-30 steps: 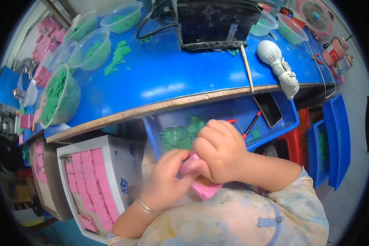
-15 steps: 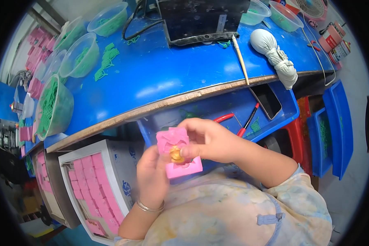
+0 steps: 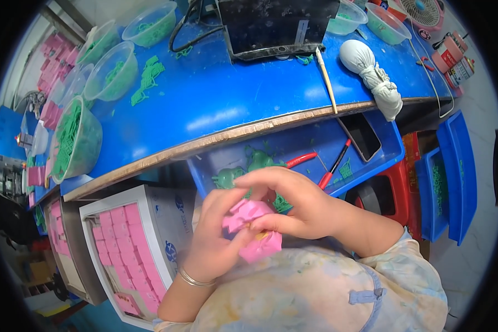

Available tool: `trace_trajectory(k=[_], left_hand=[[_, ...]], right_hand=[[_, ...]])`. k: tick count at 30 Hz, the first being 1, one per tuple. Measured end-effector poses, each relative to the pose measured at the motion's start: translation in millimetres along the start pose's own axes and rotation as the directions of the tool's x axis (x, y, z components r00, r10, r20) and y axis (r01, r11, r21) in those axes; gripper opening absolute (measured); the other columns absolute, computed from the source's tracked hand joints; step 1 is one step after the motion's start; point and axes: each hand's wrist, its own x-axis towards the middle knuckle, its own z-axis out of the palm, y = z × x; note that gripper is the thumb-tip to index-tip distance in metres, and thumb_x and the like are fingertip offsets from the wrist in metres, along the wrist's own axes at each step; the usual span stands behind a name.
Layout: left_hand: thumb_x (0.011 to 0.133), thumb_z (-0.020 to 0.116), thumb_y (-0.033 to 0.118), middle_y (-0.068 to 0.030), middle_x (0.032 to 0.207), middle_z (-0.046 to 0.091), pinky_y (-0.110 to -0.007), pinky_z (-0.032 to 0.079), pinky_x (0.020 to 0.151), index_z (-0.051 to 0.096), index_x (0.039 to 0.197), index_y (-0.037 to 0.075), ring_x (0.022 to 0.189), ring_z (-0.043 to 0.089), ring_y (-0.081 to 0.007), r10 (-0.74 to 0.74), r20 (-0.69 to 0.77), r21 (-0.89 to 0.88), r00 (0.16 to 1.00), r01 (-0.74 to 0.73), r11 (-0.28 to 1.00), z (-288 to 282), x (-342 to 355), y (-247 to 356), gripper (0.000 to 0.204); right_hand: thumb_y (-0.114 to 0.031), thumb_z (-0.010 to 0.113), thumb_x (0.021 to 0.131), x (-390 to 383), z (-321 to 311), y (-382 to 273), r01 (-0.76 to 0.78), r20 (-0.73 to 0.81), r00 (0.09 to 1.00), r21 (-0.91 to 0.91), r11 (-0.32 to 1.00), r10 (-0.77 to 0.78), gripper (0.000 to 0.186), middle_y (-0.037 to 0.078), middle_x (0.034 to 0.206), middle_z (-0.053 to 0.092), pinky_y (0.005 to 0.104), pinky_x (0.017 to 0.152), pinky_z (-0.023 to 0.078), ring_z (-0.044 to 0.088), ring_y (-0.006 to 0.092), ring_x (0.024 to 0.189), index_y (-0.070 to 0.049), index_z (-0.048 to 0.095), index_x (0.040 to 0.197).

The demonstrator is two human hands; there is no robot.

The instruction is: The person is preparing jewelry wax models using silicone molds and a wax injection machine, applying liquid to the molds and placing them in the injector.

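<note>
Close in front of my body, both hands hold a pink rubber-like mould. My left hand grips its left side with fingers bent and the thumb pressed low on it. My right hand curls over from the right, its thumb pressing into the mould's middle. A small bit of a gold-coloured piece shows beside that thumb; the rest is hidden. Just beyond my fingers, a rounded green piece lies in a blue tray, with another green piece near it.
The tray also has a red-handled tool, a red-and-black tool and a phone. On the blue table stand tubs of green pieces, a brush and a cloth-wrapped bundle. Pink blocks fill a white-framed box at left.
Both hands have brought the mould lower and slightly right, tilting it. The gold piece is now mostly covered. Green pieces in the tray, hidden before, have come into sight.
</note>
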Motion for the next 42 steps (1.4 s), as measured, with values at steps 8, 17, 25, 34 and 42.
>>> trace_trajectory(k=[8,17,25,34,42], left_hand=[[0.065,0.068,0.001,-0.0088,0.086,0.053,-0.033,0.042,0.065,0.053,0.088,0.008,0.072,0.05,-0.0238,0.447,0.156,0.396,0.881,-0.47,0.789,-9.5,-2.1,3.4,0.028],[0.057,0.067,0.01,-0.0002,0.084,0.061,-0.033,0.035,0.061,0.059,0.079,0.012,0.064,0.052,-0.019,0.377,0.312,0.565,0.872,-0.489,0.664,-10.8,-1.5,25.4,0.024],[0.06,0.076,0.014,-0.0017,0.085,0.063,-0.032,0.041,0.071,0.062,0.085,0.009,0.073,0.054,-0.0222,0.364,0.173,0.279,0.915,-0.4,0.873,-14.1,20.4,17.5,0.029],[0.066,0.075,0.005,-0.0089,0.092,0.06,-0.031,0.043,0.077,0.059,0.097,-0.001,0.087,0.054,-0.0187,-0.038,0.112,-0.287,0.993,0.069,0.956,-6.0,9.5,7.1,0.035],[0.072,0.065,-0.005,-0.0088,0.106,0.056,-0.029,0.043,0.084,0.05,0.113,-0.005,0.097,0.054,-0.0152,-0.255,0.234,-0.472,0.938,0.339,0.814,-13.5,6.5,6.6,0.043]], right_hand=[[-0.017,0.069,0.072,-6.6,-2.3,0.4,-0.165,0.201,0.961,-0.137,0.977,0.191,0.043,0.014,0.103,0.06,0.0354,0.08,0.046,0.058,0.0293,0.094,-0.004,0.055,0.11],[-0.014,0.068,0.07,-14.9,-1.6,10.5,0.032,0.085,0.996,-0.293,0.956,-0.007,0.039,0.011,0.092,0.063,0.0349,0.069,0.05,0.062,0.0273,0.081,-0.007,0.057,0.108],[-0.019,0.07,0.07,-2.2,-11.8,-0.3,-0.024,0.156,0.987,-0.106,0.994,0.04,0.034,0.01,0.08,0.063,0.034,0.061,0.046,0.06,0.0272,0.07,-0.005,0.061,0.099],[-0.025,0.072,0.074,-6.0,-9.3,18.2,-0.116,0.166,0.982,0.153,0.981,0.09,0.026,0.006,0.067,0.058,0.0273,0.051,0.039,0.054,0.0132,0.058,-0.002,0.064,0.084],[-0.019,0.069,0.08,-12.5,5.8,19.7,-0.282,0.204,0.957,0.497,0.821,0.205,0.023,0.005,0.078,0.062,0.0243,0.061,0.044,0.055,0.0076,0.07,0.001,0.063,0.091]])
